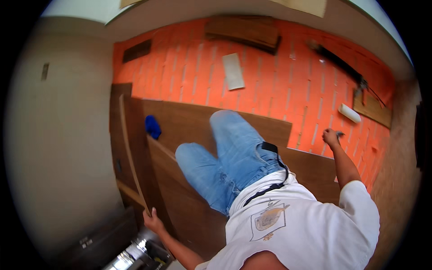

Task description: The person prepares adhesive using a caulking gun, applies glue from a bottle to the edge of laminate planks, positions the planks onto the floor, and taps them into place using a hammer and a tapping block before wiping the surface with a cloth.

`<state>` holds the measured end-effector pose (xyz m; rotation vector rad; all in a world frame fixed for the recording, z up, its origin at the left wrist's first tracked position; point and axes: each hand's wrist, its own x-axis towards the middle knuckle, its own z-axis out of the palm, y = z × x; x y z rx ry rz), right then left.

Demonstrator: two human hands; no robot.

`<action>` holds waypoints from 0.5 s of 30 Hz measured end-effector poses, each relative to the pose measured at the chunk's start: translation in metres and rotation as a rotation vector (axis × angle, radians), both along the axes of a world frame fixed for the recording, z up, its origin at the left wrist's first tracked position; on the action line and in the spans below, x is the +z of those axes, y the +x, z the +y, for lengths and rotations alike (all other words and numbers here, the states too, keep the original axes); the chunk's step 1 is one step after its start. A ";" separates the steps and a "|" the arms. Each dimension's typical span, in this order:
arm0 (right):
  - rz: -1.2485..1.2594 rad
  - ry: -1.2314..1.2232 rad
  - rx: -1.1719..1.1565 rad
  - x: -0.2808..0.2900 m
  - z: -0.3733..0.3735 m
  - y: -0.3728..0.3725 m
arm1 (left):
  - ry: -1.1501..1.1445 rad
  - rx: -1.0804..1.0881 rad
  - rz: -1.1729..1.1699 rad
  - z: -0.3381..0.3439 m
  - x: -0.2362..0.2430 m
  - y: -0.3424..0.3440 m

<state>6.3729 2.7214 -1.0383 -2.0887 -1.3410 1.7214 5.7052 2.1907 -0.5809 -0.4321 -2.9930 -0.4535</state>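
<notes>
My left hand (154, 220) is closed on the near end of a long brown floor plank (143, 166). The plank is tilted up on its edge along the left side, over the laid brown flooring (198, 225). Out to the right, my right hand (330, 137) is closed around a small grey tool (339, 134), mostly hidden by the fingers, so its kind is unclear. Below that hand lies the orange underlayment (310, 103). A blue cloth-like item (153, 127) rests on the flooring, between the plank and my knees.
A stack of planks (243, 32) lies at the far wall, with a dark short board (137, 51) to its left. A pale rectangular piece (233, 71), a white roll (349, 113), a wood offcut (375, 108) and a long black tool (337, 61) lie on the underlayment.
</notes>
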 end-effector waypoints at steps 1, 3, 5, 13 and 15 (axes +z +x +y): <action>-0.071 -0.028 0.010 0.008 -0.012 -0.032 | -0.029 -0.041 0.050 0.021 0.026 -0.018; -0.041 0.040 0.092 0.015 -0.006 -0.060 | -0.037 -0.103 0.083 0.045 0.054 -0.026; 0.040 0.079 0.194 0.025 0.008 -0.088 | -0.111 -0.157 0.160 0.060 0.076 -0.019; 0.302 0.229 0.407 0.111 0.046 -0.280 | -0.254 -0.608 0.243 0.143 0.100 -0.050; 0.354 0.260 0.420 0.136 0.056 -0.327 | -0.300 -0.699 0.227 0.164 0.091 -0.063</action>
